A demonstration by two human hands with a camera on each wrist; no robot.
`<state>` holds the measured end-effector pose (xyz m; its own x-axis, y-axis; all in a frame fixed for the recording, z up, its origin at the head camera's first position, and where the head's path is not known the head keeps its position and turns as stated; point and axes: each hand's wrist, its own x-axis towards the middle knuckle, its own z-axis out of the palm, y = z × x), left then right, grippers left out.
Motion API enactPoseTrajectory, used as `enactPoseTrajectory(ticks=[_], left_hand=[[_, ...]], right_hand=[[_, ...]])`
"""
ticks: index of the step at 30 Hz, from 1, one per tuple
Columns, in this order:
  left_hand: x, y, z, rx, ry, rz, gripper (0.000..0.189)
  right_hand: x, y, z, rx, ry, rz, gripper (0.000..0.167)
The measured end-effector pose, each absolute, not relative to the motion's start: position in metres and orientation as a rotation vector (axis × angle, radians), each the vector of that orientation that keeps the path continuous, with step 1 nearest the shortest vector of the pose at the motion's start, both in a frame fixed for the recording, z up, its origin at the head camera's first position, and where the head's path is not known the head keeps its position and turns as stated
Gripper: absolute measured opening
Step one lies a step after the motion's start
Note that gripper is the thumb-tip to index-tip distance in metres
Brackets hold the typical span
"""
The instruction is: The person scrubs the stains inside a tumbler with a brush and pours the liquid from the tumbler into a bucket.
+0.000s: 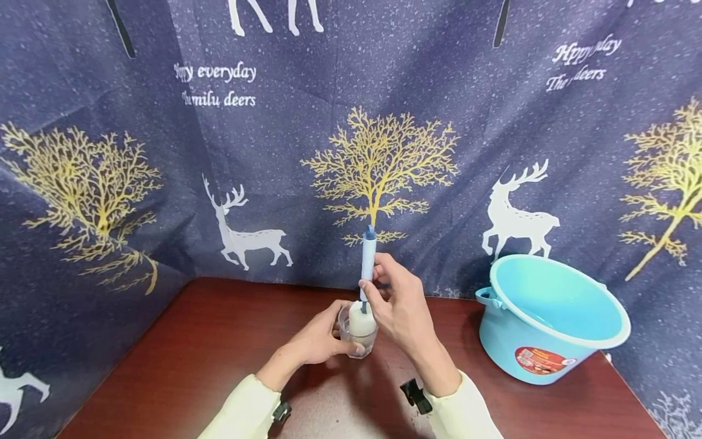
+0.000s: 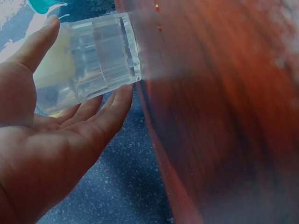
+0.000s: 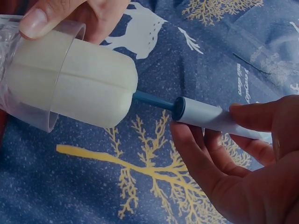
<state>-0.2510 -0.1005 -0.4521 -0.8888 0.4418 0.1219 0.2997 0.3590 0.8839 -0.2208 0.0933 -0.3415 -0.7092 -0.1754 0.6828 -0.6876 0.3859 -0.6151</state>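
Note:
My left hand grips a clear plastic cup around its side, thumb on one face and fingers on the other. Inside the cup sits the white sponge head of a cup brush, its upper part standing out past the rim. My right hand pinches the brush's pale blue handle between thumb and fingers, just above the dark blue stem. The handle points up, with a hanging loop at its top. In the left wrist view the cup's base is close over the table.
A light blue bucket with a red label stands on the right of the dark red wooden table. Behind the table hangs a navy cloth printed with white deer and gold trees.

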Motion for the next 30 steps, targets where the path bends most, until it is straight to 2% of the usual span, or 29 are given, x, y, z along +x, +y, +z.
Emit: enactPoseTrajectory(ticks=[30], left_hand=[[-0.2514, -0.1001, -0.4538, 0.696, 2.494, 1.558, 0.078]], right_hand=[[-0.2192, 0.0956, -0.3384, 0.698, -2.196, 1.493, 0.031]])
